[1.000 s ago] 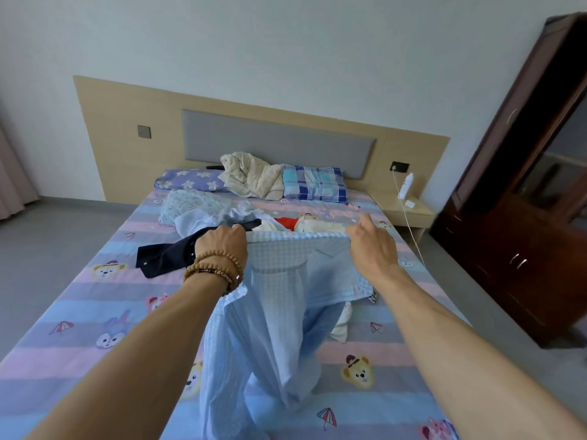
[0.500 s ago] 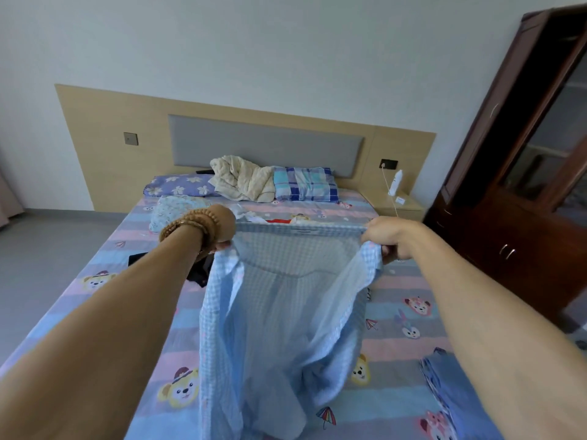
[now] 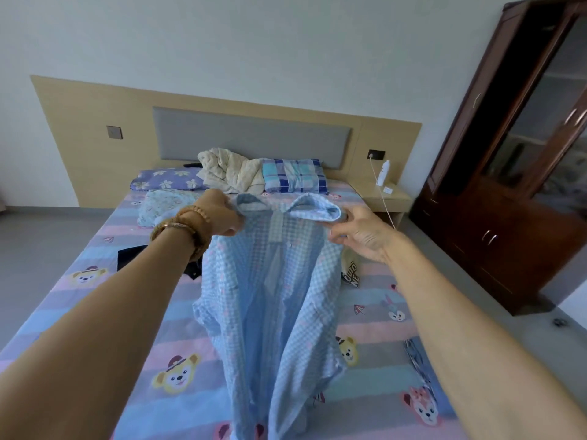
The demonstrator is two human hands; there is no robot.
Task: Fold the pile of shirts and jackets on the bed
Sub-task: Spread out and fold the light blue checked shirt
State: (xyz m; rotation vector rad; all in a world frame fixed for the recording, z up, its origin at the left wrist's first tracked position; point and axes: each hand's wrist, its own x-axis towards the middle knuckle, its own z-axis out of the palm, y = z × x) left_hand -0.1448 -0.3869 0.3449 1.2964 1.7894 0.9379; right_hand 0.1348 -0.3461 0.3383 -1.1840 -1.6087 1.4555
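A light blue checked shirt (image 3: pixel 270 300) hangs in the air over the bed (image 3: pixel 95 300), collar up, its tail reaching down to the sheet. My left hand (image 3: pixel 219 217), with bead bracelets on the wrist, grips its left shoulder. My right hand (image 3: pixel 359 233) pinches the right shoulder by the collar. Behind the shirt a dark garment (image 3: pixel 131 258) lies on the sheet, and a pale patterned garment (image 3: pixel 165 206) sits near the pillows. Most of the clothes pile is hidden by the shirt.
Two pillows (image 3: pixel 165 182) and a cream blanket (image 3: pixel 232 173) lie against the headboard. A nightstand (image 3: pixel 386 198) with a white bottle and cable stands right of the bed. A dark wooden wardrobe (image 3: pixel 514 185) fills the right side. A blue folded garment (image 3: pixel 416 354) lies by my right forearm.
I have lifted the shirt higher and turned it so the collar and front placket face me. My hands have come closer together at the shoulders.
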